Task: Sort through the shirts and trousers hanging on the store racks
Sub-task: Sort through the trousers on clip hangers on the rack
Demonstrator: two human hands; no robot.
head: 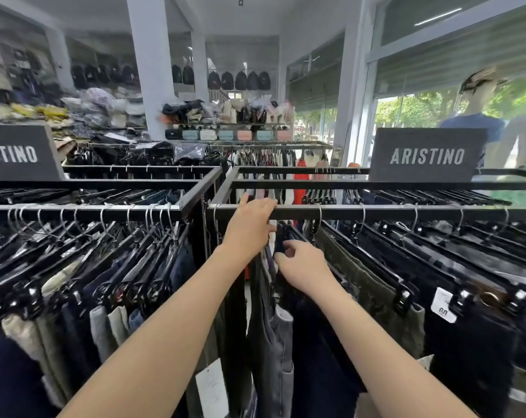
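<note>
Two black metal racks stand side by side, each full of trousers on black clip hangers. My left hand (251, 223) rests on the front rail (391, 212) of the right-hand rack, fingers curled over the bar where a hanger hook sits. Just below it, my right hand (301, 267) pinches the top of a pair of dark navy trousers (316, 357) at its hanger. Grey trousers (273, 336) hang right beside them on the left. Olive trousers (367, 285) and several black pairs (466, 297) follow to the right.
The left-hand rack (83, 211) holds beige, grey and navy trousers. Two dark ARISTINO signs (424, 155) stand on the racks. Behind are more racks, a shelf of bags (228, 134), white pillars and a mannequin in a blue shirt (473, 125) by the window.
</note>
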